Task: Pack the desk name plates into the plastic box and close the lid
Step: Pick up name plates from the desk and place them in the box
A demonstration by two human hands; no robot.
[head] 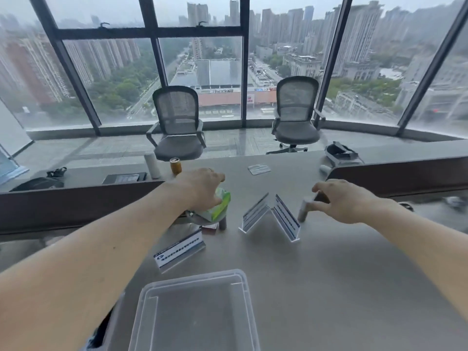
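— So, what do the hands hold?
— The left hand point(200, 188) curls over a green tissue pack point(219, 206), beyond the plastic box point(197, 312), leftward. The right hand point(347, 198) pinches a small grey cylinder point(304, 207), beyond the box, rightward.
— And the name plates point(179, 249)?
— Three stand on the surface point(342, 274) beyond the box: one just past it, two farther off.

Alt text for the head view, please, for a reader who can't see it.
Three name plates stand unpacked on a grey desk beyond a clear plastic box. The left hand grips a green packet and the right hand pinches a small grey tube.
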